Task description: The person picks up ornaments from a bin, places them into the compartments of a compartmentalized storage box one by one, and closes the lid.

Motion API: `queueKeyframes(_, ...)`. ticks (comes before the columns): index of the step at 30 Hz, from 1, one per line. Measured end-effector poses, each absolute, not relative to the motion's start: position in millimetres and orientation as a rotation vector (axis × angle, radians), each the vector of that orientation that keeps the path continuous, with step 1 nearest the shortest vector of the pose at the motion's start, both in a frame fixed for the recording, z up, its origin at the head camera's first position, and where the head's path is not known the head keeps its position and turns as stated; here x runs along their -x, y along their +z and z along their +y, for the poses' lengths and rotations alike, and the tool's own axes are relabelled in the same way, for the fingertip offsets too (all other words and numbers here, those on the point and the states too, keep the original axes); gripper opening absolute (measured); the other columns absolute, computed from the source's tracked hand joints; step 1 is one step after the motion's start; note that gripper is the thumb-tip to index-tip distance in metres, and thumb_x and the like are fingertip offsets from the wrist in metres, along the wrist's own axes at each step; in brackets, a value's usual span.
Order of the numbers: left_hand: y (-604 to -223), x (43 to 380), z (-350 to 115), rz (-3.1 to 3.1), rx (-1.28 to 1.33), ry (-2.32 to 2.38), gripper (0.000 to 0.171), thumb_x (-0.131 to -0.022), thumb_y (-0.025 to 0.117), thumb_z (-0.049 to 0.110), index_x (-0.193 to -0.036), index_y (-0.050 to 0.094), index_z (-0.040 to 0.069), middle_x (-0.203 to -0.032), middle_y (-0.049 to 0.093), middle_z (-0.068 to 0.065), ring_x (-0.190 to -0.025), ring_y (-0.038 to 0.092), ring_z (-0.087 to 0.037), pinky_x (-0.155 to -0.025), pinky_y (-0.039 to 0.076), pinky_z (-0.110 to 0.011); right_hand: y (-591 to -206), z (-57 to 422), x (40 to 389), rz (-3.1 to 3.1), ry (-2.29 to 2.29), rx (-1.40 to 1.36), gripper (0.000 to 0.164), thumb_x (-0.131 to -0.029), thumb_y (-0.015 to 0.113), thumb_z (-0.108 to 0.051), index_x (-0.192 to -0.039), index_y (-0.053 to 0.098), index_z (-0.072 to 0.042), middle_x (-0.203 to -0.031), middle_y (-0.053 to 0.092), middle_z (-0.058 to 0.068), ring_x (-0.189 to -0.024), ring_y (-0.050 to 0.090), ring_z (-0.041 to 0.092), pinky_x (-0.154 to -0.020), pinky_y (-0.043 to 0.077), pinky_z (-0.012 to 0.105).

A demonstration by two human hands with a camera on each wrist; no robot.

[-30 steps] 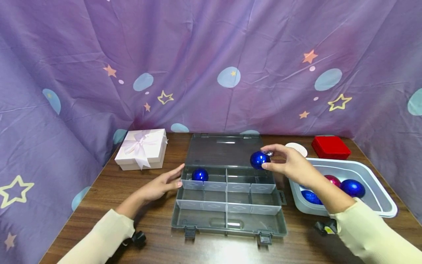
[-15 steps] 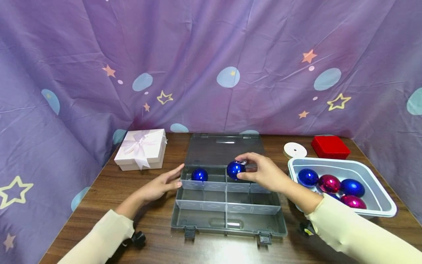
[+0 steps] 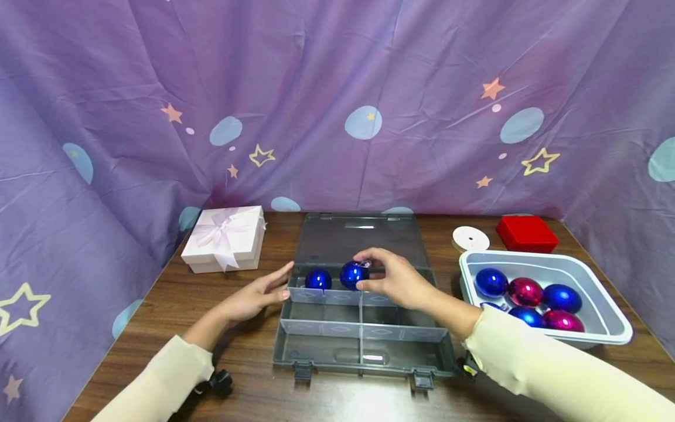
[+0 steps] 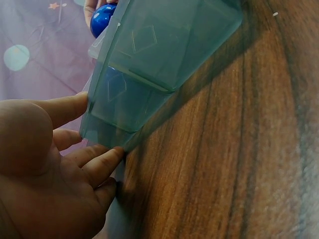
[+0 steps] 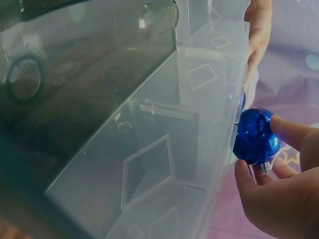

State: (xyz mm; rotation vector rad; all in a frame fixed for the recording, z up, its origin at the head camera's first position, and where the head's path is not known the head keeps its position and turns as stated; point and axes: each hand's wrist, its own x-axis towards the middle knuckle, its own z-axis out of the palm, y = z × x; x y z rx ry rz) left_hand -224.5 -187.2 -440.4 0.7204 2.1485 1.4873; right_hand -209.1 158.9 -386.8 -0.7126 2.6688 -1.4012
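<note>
My right hand (image 3: pixel 398 281) pinches a shiny blue bauble (image 3: pixel 353 275) by its sides, its silver cap and loop showing near the fingers. The bauble is at the back row of a clear grey divided organizer box (image 3: pixel 337 372), just left of the middle divider. A second blue bauble (image 3: pixel 318 280) sits in the back-left compartment beside it. With fingers fairly straight, my left hand (image 3: pixel 256 298) touches the box's left side near the back corner. The left wrist view has the thumb and fingertips of the left hand (image 4: pixel 75 169) against the box wall (image 4: pixel 144 45).
To the right, a pale plastic tub (image 3: pixel 606 305) holds several blue and magenta baubles. Behind it are a white ribbon spool (image 3: pixel 470 239) and a red box (image 3: pixel 527 233). A white gift box with a bow (image 3: pixel 227 237) stands back left. The organizer's lid (image 3: pixel 364 237) lies open backward.
My right hand has carried the blue bauble leftward and down, from above the box's right part to the back row near the other bauble. The left hand has stayed in place.
</note>
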Motion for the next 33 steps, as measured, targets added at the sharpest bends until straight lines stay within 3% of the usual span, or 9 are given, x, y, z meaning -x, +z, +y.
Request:
queueKeyframes(10, -442, 225, -187, 2.156, -0.713, 1.477, 0.075, -0.107, 0.055, 0.016, -0.165, 0.009, 0.002, -0.166, 0.017, -0.030, -0.152, 0.022, -0.046, -0.124, 0.019, -0.056, -388, 161, 209, 2.594, -1.390, 0.724, 0.048, -0.088, 0.080, -0.006, -0.133, 0.063, 0.002, -0.135, 0.064, 0.024, -0.126, 0.062, 0.039, -0.107, 0.052, 0.050)
queueKeyframes(33, -440, 224, -186, 2.143, -0.709, 1.481, 0.075, -0.107, 0.054, 0.014, -0.164, 0.008, 0.002, -0.165, 0.016, -0.030, -0.152, 0.021, -0.046, -0.124, 0.019, -0.056, -380, 181, 202, 2.576, -1.433, 0.691, 0.046, -0.089, 0.080, -0.008, -0.132, 0.065, 0.000, -0.132, 0.065, 0.025, -0.123, 0.063, 0.044, -0.105, 0.053, 0.054)
